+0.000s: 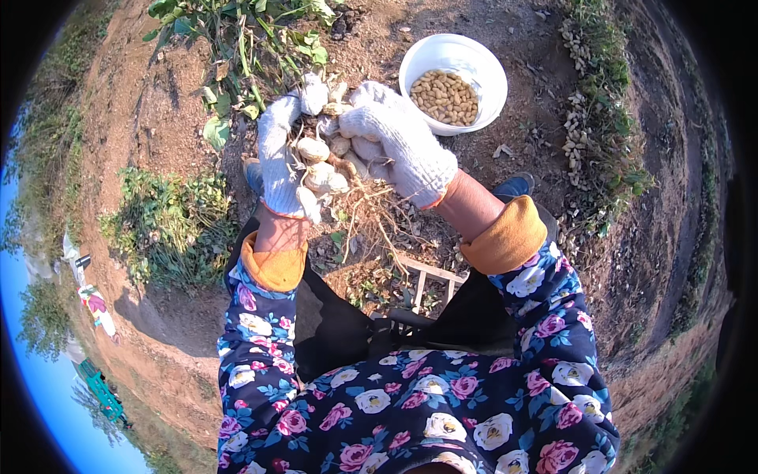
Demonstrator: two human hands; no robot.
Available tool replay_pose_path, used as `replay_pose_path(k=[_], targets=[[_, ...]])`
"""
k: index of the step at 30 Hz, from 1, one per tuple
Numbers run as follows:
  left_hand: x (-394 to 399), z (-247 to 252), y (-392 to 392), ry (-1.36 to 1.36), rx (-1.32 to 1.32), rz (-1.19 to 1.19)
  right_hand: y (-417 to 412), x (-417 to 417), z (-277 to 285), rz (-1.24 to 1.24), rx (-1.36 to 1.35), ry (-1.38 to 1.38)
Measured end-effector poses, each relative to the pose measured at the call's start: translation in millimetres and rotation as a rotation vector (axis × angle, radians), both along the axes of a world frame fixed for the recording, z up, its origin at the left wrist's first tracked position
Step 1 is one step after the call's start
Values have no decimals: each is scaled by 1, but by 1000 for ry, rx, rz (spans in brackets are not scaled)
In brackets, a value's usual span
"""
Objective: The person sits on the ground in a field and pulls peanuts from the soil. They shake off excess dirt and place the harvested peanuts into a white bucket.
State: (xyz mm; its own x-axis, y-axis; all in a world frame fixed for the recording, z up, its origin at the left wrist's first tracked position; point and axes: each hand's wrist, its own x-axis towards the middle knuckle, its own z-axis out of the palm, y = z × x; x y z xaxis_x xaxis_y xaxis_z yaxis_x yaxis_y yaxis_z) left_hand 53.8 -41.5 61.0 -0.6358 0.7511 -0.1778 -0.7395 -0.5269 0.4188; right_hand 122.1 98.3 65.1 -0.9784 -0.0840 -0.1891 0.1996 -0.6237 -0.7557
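My left hand, in a white knit glove, grips a peanut plant near its base. Its leafy stems point away from me, and its thin roots hang towards my lap. A cluster of pale peanut pods clings around the root between my hands. My right hand, gloved the same way, closes on pods at the right side of the cluster; its fingertips are partly hidden among them. Just beyond the right hand stands a white plastic bucket with many loose peanut pods in its bottom.
Uprooted peanut plants lie in a heap on the left. A row of plants with pods runs along the right. Between my legs shows a slatted wooden frame. Another person and a green vehicle are far left.
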Motion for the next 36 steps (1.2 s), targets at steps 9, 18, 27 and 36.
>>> replay_pose_path(k=[9,18,27,36], targets=[[1,9,-11,-28,-121,51,-2,-6,4,-55,207,-74],[5,2,-3,203,-437,322,1,-2,-5,33,64,64],[-1,9,-2,23,-272,172,-2,-4,-1,-31,151,1],[1,4,-2,-44,-215,38,-9,-14,-25,-281,691,80]])
